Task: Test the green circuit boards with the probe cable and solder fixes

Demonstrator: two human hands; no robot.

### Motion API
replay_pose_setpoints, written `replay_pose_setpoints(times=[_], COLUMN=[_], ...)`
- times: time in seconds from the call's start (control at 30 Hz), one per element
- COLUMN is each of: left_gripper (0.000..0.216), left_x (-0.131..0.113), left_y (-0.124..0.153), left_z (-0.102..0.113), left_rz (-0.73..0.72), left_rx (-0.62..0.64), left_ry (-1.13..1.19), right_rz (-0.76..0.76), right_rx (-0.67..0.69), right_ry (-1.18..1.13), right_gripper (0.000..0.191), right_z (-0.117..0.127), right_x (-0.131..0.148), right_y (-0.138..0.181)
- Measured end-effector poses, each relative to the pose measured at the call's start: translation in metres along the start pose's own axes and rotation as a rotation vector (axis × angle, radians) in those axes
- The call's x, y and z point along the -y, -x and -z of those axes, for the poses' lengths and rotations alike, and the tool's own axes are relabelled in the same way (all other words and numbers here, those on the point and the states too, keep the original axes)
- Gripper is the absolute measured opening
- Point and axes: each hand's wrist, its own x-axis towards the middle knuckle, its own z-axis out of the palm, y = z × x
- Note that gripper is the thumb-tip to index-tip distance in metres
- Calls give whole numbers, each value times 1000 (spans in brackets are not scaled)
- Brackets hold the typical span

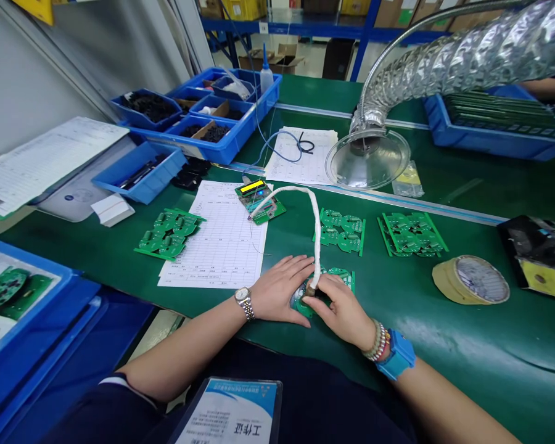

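Note:
A green circuit board panel [346, 277] lies on the bench in front of me, partly hidden under both hands. My left hand [281, 290] rests flat against its left side, fingers stretched out. Between the thumb and fingers of my right hand [345, 311] is the brownish end piece of a white-wrapped cable [317, 234], held down on the board. The cable arches up and over to a small green test board [261, 200] with a lit yellow display and a blue light. What the end piece touches underneath is hidden.
More board panels [338, 231] lie beyond and to the right, with another stack [169, 233] at left on printed sheets [217, 246]. A silver duct with a clear hood [367, 159] hangs over the bench. Blue parts bins [222, 145], a tape roll [470, 279] and a blue crate [499, 139] stand around.

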Motion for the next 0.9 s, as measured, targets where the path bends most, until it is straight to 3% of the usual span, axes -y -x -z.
replay_pose_setpoints(times=[0.9], left_gripper=[99], left_x=[-2], left_y=[0], left_z=[1], left_rz=[3], left_rx=[-12], left_ry=[-37], right_rz=[-12], right_rx=[-7], right_ry=[0], right_gripper=[8], right_z=[-2], right_x=[1], right_y=[0])
